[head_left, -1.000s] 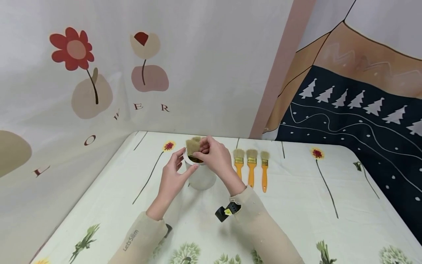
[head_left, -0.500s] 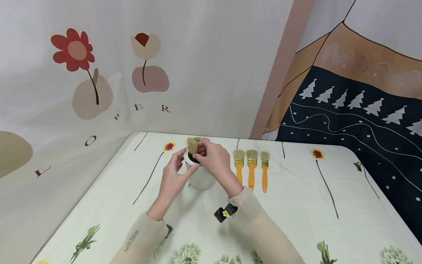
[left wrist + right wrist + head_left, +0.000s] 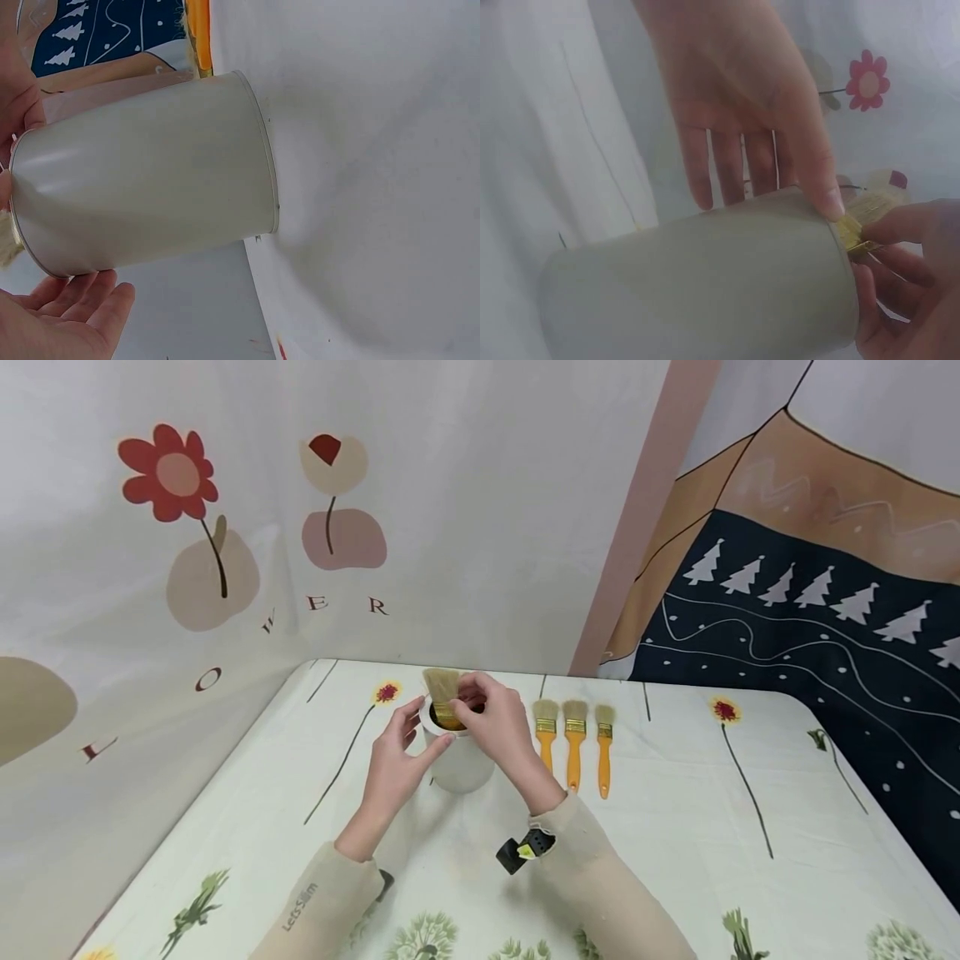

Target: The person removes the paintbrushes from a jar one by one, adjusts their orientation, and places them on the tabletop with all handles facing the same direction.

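Note:
A pale grey-white cylindrical container point(image 3: 459, 770) stands upright on the table. My left hand point(image 3: 393, 762) holds it near the rim, thumb on the near side and fingers round the far side, as the left wrist view point(image 3: 75, 315) also shows. At the open mouth, my right hand point(image 3: 497, 725) pinches a paintbrush point(image 3: 441, 685) near its gold metal band, bristles up and tilted left. The brush's lower part is down inside the container, out of sight. The right wrist view shows the gold band point(image 3: 849, 234) between thumb and fingers.
Right of the container, three orange-handled paintbrushes lie side by side, bristles away from me: one left point(image 3: 545, 712), one middle point(image 3: 574, 714), one right point(image 3: 604, 718). A flower-printed white cloth point(image 3: 675, 827) covers the table. Printed curtains point(image 3: 480, 527) hang behind.
The brush in my right hand has turned, so its wide face and gold band now show. The right hand has shifted slightly; the left hand and container stay put.

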A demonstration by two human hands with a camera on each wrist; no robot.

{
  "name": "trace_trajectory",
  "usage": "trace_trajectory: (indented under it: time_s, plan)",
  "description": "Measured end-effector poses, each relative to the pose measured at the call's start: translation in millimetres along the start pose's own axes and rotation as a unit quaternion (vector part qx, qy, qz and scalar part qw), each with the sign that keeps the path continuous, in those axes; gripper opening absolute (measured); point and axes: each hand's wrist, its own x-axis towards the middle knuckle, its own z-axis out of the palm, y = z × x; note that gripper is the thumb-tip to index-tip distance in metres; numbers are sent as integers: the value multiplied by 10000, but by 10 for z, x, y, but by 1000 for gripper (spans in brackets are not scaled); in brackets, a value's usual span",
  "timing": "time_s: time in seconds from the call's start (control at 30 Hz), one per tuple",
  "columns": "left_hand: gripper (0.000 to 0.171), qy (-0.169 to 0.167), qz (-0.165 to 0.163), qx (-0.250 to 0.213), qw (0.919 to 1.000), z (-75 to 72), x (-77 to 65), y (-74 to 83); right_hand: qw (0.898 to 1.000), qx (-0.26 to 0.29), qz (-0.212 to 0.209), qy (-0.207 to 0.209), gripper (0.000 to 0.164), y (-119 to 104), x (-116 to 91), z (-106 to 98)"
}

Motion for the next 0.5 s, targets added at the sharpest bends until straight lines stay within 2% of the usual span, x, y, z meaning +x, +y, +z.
trace_trajectory:
  time_s: [0.13,0.5]
  plan:
    - [72,-18,-49,-8,10000,4,-1,5,9983,568,22,151,22,0,-16,-49]
    - [73,7,-112,-22,9999,6,-7,19,9878,1345,-173,763,22,-27,-14,-248]
